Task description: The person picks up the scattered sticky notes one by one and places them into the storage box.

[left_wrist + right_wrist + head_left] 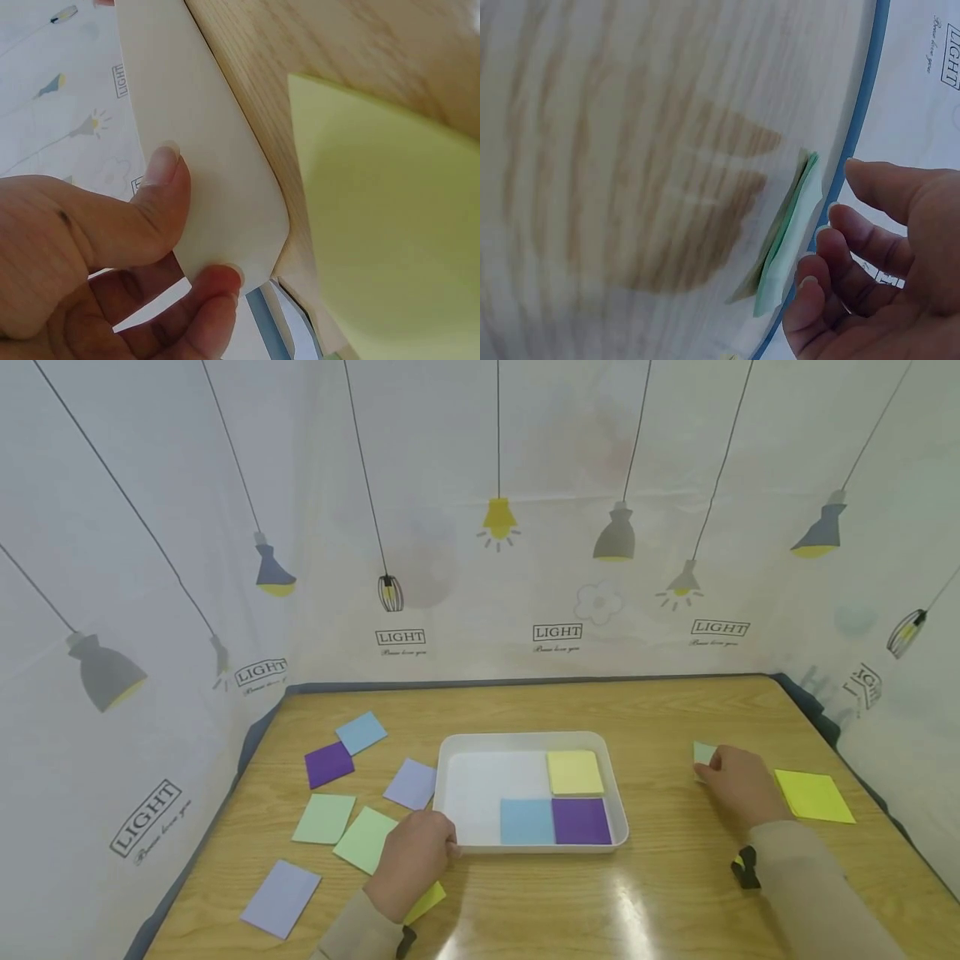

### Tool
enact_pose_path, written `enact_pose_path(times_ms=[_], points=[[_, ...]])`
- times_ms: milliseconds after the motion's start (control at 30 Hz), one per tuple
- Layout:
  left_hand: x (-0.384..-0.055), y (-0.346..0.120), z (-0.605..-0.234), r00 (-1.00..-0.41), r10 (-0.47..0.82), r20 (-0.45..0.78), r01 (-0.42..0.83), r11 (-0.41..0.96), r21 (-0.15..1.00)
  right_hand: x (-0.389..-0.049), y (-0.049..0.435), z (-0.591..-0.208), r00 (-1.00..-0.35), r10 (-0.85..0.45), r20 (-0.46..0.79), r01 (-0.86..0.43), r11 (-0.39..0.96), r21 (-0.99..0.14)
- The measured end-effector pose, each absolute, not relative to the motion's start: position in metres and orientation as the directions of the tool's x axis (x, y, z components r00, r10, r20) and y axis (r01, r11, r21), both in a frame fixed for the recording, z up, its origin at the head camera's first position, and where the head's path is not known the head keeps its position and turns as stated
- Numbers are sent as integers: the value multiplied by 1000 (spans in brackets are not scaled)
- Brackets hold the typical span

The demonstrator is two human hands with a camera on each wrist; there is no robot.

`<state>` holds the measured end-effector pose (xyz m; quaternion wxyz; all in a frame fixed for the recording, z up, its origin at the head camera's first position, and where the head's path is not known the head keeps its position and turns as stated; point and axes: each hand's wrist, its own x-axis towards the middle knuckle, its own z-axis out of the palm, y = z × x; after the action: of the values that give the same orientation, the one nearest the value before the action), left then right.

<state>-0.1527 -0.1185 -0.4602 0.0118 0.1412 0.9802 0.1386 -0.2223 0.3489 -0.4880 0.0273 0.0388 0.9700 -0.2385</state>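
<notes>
A white tray (480,777) holds a pale yellow sticky-note pad (575,772), a blue pad (527,821) and a purple pad (581,821). My left hand (415,860) grips the tray's near left corner, thumb on the outer wall (217,150) in the left wrist view. Beside that hand lies a yellow pad (390,210), partly hidden under it in the head view. On the right, my right hand (742,785) hovers at a light green pad (702,752). The right wrist view shows its fingers loosely bent beside the green pad (791,232), with a gap between thumb and fingers.
Left of the tray lie two light green pads, one of them (324,818) flat on the table, lilac pads (281,897), a purple pad (329,765) and a blue pad (362,732). A bright yellow pad (815,796) lies right of my right hand. Printed fabric surrounds the wooden table (660,893).
</notes>
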Motion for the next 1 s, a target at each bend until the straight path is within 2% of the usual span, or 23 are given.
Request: enact_pose_path(times_ms=[533, 1000], points=[[-153, -120, -463, -957, 290, 31, 287, 917, 277, -213, 368, -488, -972, 217, -89, 234, 870, -435], [-154, -120, -464, -957, 289, 23, 284, 916, 284, -212, 372, -494, -961, 248, -121, 276, 857, -435]])
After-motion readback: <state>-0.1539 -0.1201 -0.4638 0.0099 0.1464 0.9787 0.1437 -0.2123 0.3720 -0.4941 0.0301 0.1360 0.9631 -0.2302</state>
